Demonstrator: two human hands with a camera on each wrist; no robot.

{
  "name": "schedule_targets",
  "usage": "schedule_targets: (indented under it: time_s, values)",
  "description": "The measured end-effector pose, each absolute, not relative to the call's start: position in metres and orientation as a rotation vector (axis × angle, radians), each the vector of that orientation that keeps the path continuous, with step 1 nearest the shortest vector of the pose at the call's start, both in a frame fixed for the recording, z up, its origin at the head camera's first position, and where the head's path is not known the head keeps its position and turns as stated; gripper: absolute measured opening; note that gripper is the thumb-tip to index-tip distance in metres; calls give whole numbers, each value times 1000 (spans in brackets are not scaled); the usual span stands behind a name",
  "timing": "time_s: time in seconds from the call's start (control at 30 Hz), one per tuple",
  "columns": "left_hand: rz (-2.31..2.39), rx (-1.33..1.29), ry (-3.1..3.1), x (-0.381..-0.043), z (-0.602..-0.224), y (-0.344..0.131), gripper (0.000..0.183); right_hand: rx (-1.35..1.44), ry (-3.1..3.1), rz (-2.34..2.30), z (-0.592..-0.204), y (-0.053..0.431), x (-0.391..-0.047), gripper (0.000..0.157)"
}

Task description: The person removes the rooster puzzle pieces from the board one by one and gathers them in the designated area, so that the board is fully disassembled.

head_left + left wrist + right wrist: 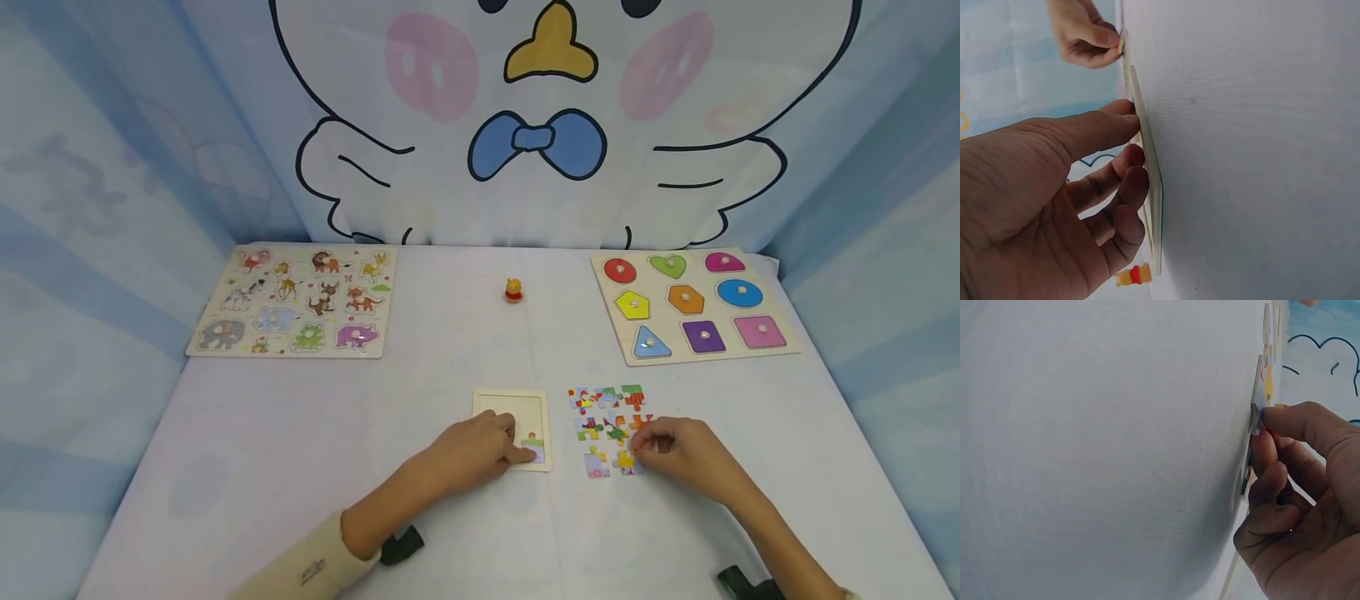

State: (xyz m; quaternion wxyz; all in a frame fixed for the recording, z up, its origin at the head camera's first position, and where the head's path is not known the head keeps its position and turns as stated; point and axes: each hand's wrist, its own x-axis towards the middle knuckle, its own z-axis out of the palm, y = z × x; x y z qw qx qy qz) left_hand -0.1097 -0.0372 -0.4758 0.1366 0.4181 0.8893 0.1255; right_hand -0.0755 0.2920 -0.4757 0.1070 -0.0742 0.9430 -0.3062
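Observation:
A small wooden puzzle tray [512, 398] with a raised rim lies flat near the middle of the table. One printed jigsaw piece [534, 446] sits in its lower right corner. My left hand [476, 450] rests over the tray, its thumb on that piece and its relaxed fingers against the tray's face [1047, 181]. To the right, several colourful jigsaw pieces [591, 428] are laid out in loose rows. At their right edge my right hand [678, 454] pinches a jigsaw piece [1259, 419] between thumb and fingertips. Its fingers hide part of that piece in the head view.
An animal puzzle board [300, 300] is at the back left, and a knobbed shape board [701, 308] at the back right. Between them stands a small red-and-yellow bear figure [513, 290]. A printed curtain [536, 200] hangs behind the white table [442, 333].

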Motion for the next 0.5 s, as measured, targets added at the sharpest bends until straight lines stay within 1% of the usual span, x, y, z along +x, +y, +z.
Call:
schedule_targets:
  time_s: [0.27,0.5]
  values:
    - [354,1205,2572,-109,-476,-37,37,-203,2803,-866,-479,293,-76,12]
    - [316,1252,2588,-109,-476,-37,37,-187,2828,-842,-479,291,-74,12]
